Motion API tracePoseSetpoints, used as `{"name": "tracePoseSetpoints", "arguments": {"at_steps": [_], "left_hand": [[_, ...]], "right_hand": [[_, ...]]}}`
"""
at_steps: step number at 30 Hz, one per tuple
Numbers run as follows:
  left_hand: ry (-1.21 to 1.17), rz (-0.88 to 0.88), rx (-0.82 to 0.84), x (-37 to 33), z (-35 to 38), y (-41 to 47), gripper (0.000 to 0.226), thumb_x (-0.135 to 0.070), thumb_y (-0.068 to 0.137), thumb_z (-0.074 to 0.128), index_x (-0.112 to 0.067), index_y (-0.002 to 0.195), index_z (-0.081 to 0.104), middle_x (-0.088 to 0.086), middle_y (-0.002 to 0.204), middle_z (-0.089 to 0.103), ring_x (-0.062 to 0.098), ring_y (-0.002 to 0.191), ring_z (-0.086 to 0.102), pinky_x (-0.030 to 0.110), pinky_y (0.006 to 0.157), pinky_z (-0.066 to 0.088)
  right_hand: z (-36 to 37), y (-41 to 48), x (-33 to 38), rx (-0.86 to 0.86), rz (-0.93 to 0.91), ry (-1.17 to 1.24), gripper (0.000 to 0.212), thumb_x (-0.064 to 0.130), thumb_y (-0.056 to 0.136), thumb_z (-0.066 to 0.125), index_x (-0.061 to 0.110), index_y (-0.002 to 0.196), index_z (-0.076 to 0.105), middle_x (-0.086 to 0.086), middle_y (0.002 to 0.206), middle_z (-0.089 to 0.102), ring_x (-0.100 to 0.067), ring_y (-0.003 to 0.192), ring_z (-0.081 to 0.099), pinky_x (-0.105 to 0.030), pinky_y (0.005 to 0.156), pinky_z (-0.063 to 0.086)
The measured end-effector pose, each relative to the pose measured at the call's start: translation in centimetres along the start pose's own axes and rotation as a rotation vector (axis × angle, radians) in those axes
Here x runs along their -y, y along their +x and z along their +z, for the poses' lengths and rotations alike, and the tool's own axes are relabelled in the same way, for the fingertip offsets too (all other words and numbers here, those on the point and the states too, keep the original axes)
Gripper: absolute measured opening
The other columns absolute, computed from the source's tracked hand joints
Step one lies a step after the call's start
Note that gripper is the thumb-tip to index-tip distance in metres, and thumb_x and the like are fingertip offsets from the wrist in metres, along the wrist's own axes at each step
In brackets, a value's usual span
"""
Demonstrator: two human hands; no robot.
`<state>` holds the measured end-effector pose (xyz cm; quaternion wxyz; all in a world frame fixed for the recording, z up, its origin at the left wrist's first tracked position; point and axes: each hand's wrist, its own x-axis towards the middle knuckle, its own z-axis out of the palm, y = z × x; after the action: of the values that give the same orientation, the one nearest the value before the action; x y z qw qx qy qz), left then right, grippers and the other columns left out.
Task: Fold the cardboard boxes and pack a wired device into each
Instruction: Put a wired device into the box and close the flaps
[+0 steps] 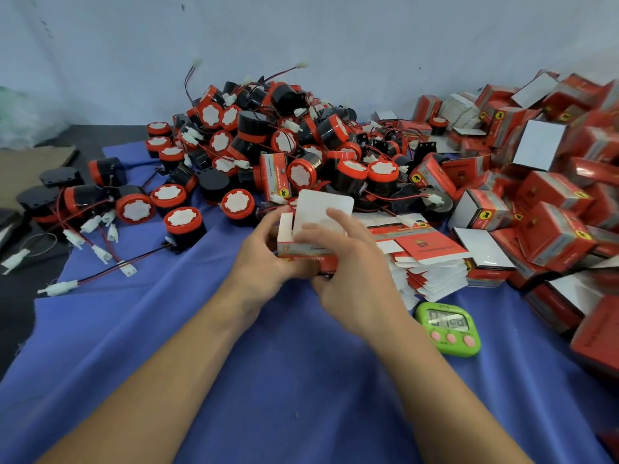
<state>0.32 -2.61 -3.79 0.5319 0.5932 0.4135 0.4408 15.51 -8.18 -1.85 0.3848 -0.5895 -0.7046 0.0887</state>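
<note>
A small red cardboard box [306,252] with white inner flaps standing up is held over the blue cloth at the centre. My left hand [264,249] grips its left side. My right hand [348,262] holds its right side, with fingers lying across the raised white top flap [323,204]. Behind lies a big heap of black and red round wired devices [268,139] with white connectors. A stack of flat unfolded boxes [428,259] lies just right of my hands.
Folded red boxes [542,202] are piled along the right side. A green digital timer [449,328] sits on the blue cloth [201,346] near my right wrist. Loose devices and wires [93,229] spread to the left. A pale wall rises behind.
</note>
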Motion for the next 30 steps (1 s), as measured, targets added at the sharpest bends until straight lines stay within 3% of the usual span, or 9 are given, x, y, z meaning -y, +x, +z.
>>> {"name": "tracePoseSetpoints", "arguments": {"at_steps": [4,7,12,14,17,21,23,25,30], "left_hand": [[0.309,-0.072,-0.007,0.1,-1.3,0.7,0.075,-0.021,0.043,0.088,-0.037,0.113,0.067,-0.011,0.107,0.076,0.010,0.096,0.072,0.032,0.073,0.061],[0.393,-0.128,0.019,0.4,-1.2,0.8,0.064,-0.027,0.043,0.085,-0.041,0.102,0.065,-0.024,0.097,0.075,0.000,0.088,0.070,0.033,0.073,0.059],[0.424,-0.070,0.066,0.4,-1.0,0.5,0.072,-0.032,0.044,0.080,-0.058,0.108,0.058,-0.030,0.101,0.072,0.000,0.092,0.068,0.029,0.069,0.057],[0.413,-0.060,0.070,0.5,-1.1,0.6,0.072,-0.031,0.045,0.080,-0.056,0.109,0.059,-0.026,0.101,0.073,0.004,0.092,0.070,0.036,0.072,0.061],[0.420,-0.057,0.071,0.2,-1.0,0.4,0.073,-0.034,0.045,0.080,-0.056,0.111,0.058,-0.025,0.103,0.073,0.007,0.093,0.070,0.042,0.075,0.063],[0.429,-0.065,0.072,-0.1,-0.9,0.2,0.074,-0.032,0.047,0.083,-0.060,0.110,0.056,-0.028,0.103,0.072,0.005,0.093,0.070,0.042,0.076,0.064],[0.432,-0.060,0.070,-0.1,-0.9,0.1,0.072,-0.031,0.049,0.084,-0.061,0.109,0.056,-0.029,0.102,0.072,0.004,0.093,0.069,0.041,0.077,0.063],[0.427,-0.052,0.061,-0.1,-0.8,0.2,0.068,-0.029,0.050,0.082,-0.058,0.106,0.057,-0.028,0.100,0.072,0.001,0.090,0.069,0.038,0.077,0.063],[0.410,-0.050,0.047,0.4,-0.7,0.4,0.065,-0.025,0.050,0.080,-0.049,0.107,0.062,-0.022,0.100,0.075,0.006,0.093,0.071,0.039,0.079,0.063]], "right_hand": [[-2.6,1.7,0.1,-0.186,0.164,0.149,0.045,0.009,0.077,0.072,0.038,0.111,0.074,0.013,0.131,0.065,0.002,0.129,0.047,0.000,0.099,0.032],[-4.3,5.1,-0.8,-0.168,0.300,-0.002,0.047,0.011,0.086,0.062,0.028,0.130,0.068,0.000,0.132,0.064,-0.013,0.121,0.055,-0.015,0.101,0.041],[-4.8,11.6,-3.4,0.127,0.358,-0.341,0.076,0.027,0.096,0.061,0.018,0.161,0.023,-0.011,0.166,0.026,-0.033,0.157,0.008,-0.051,0.126,0.018],[-4.4,13.3,-4.3,0.235,0.307,-0.532,0.077,0.042,0.098,0.058,0.014,0.160,0.022,-0.012,0.169,0.016,-0.037,0.156,0.005,-0.053,0.125,0.012],[-3.4,14.0,-4.7,0.262,0.269,-0.624,0.067,0.043,0.098,0.057,0.008,0.151,0.035,-0.018,0.158,0.036,-0.038,0.151,0.022,-0.051,0.125,0.013],[-4.2,13.0,-3.2,0.109,0.251,-0.313,0.050,0.024,0.089,0.074,0.018,0.127,0.042,-0.005,0.108,0.063,-0.030,0.110,0.059,-0.043,0.116,0.035],[-5.6,11.9,-1.4,-0.031,0.255,-0.005,0.050,0.021,0.085,0.079,0.029,0.117,0.042,0.004,0.100,0.059,-0.010,0.085,0.059,-0.020,0.078,0.052],[-7.0,10.4,0.8,-0.224,0.220,0.190,0.049,0.027,0.080,0.082,0.033,0.115,0.047,0.009,0.104,0.061,-0.001,0.084,0.060,-0.006,0.055,0.044],[-8.0,5.1,5.8,-0.431,-0.093,0.140,0.051,0.030,0.067,0.083,0.029,0.113,0.059,0.024,0.095,0.066,0.001,0.082,0.061,-0.015,0.071,0.049]]}}
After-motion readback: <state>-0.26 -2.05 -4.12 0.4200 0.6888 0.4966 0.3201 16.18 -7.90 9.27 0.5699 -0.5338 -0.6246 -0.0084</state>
